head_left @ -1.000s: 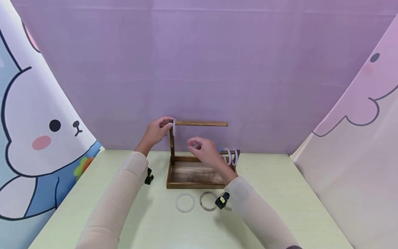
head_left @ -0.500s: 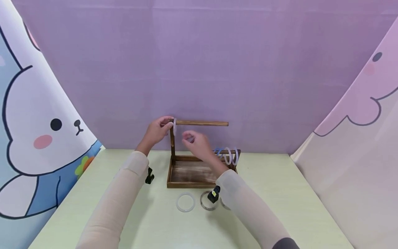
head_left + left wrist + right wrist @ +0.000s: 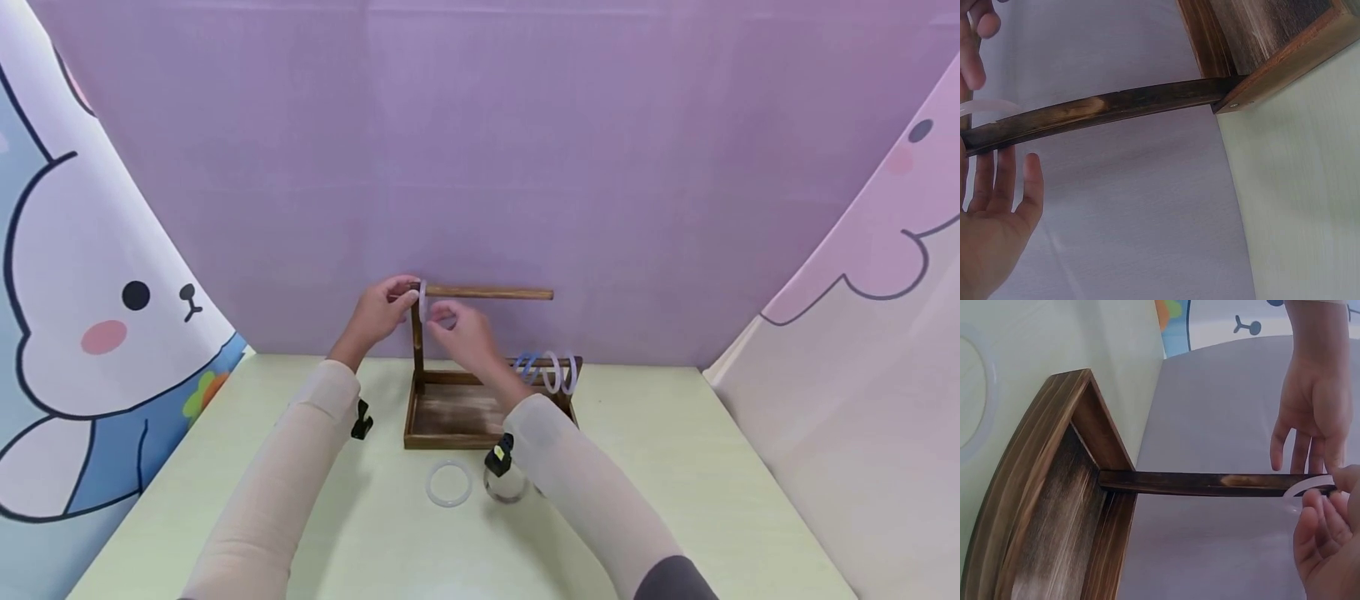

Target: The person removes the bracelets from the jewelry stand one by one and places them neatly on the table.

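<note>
A dark wooden bangle stand (image 3: 450,443) has a tall post (image 3: 417,340) at its left with a rod (image 3: 491,292) reaching right from the top. My left hand (image 3: 377,317) grips the post top, fingers behind it in the left wrist view. Beside the post, a pale lilac bangle (image 3: 422,310) hangs on the rod. Just right of this bangle is my right hand (image 3: 467,335), its fingers loosely curled and fingertips close by the bangle's edge; in the right wrist view they overlap it. Nothing shows in its grasp.
Several blue, white and lilac bangles (image 3: 571,377) hang on the lower right rod. In front of the stand lie a white bangle (image 3: 449,505) and a grey-brown bangle (image 3: 506,500), partly covered by the right wrist camera (image 3: 498,456). A purple cloth backdrop (image 3: 600,167) rises behind.
My right hand has moved left and up, from below the rod's middle to the hanging bangle, uncovering the blue bangles on the lower rod. My left hand stays at the post top.
</note>
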A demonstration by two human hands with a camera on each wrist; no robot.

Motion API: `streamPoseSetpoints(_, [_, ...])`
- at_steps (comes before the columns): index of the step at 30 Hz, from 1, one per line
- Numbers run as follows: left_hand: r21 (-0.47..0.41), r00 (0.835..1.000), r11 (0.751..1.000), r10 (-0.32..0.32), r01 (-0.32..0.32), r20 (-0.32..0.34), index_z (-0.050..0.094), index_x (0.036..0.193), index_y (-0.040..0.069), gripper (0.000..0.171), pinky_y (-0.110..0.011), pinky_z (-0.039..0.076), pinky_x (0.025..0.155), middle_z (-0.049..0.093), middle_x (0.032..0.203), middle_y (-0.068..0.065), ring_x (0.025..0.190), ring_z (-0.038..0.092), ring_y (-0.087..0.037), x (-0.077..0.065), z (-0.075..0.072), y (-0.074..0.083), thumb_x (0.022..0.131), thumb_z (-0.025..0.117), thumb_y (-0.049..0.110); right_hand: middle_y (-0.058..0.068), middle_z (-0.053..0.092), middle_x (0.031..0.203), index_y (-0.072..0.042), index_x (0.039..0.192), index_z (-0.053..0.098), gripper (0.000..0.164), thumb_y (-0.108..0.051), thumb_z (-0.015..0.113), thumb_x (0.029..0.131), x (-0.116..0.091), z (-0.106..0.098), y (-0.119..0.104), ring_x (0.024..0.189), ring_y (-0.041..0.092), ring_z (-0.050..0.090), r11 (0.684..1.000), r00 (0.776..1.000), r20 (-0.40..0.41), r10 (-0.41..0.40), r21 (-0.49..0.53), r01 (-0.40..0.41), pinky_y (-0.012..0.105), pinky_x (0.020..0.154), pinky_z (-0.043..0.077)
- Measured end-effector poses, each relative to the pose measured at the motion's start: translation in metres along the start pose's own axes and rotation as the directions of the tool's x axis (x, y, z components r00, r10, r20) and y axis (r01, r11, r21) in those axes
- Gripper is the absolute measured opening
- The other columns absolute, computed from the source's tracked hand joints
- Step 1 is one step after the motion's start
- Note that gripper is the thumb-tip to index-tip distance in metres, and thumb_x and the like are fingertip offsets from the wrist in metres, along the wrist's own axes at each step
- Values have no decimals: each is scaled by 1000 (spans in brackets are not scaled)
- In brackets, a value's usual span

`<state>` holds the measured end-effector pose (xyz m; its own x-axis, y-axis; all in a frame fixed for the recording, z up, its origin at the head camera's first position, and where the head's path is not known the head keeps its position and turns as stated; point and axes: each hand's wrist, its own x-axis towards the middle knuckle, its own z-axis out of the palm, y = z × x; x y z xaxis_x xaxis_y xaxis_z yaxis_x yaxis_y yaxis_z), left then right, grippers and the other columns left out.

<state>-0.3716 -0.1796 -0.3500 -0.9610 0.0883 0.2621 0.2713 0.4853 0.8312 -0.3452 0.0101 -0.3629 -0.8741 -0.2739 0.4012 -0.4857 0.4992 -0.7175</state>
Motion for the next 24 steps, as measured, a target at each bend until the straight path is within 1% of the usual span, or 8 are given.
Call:
streamPoseSetpoints(5, [1,1000,1000,-4,4,3,61,137,16,35,-43,61,87,65,127,-13,112,64,-29,0,-1,-1,106,57,30,2,76,113,-13,118,72,28,-29,73,95,6,5,-3,103,23,71,999,999,-5,50,-11,-50,38,86,58])
streamPoseSetpoints(9, [0,1000,1000,-13,13,2,61,138,16,35,-43,61,87,66,126,-13,110,64,-29,0,-1,-2,106,57,30,5,78,108,-11,113,74,26,-28,75,93,9,9,-6,109,27,71,998,998,-21,67,-9,-68,40,89,56])
streamPoseSetpoints(14, [-10,1000,1000,-6,6,4,61,137,14,35,-37,60,84,66,126,-14,108,64,-27,1,3,-1,106,57,27,4,78,106,-12,110,75,23,-27,76,93,11,13,-6,106,25,71,995,994,-54,97,-5,-97,39,85,56])
streamPoseSetpoints(19, [-9,1000,1000,2,-1,12,61,138,13,34,-30,58,79,67,128,-15,106,64,-27,1,6,0,106,57,24,1,78,103,-15,106,76,18,-27,74,94,12,15,-4,100,21,71,992,990,-68,120,-19,-122,36,82,57])
streamPoseSetpoints(21, [-5,1000,1000,-2,2,12,61,138,14,34,-29,58,79,67,128,-15,106,65,-27,2,6,0,106,57,25,1,78,102,-15,105,76,17,-27,74,94,12,15,-3,99,20,71,993,990,-73,118,-23,-120,36,82,57])
streamPoseSetpoints(24, [-1,1000,1000,-7,7,7,61,137,14,34,-31,58,80,67,127,-15,106,65,-29,4,6,0,106,57,25,0,79,101,-15,104,77,17,-28,74,94,13,15,-2,98,20,72,994,991,-79,106,-27,-109,37,82,57])
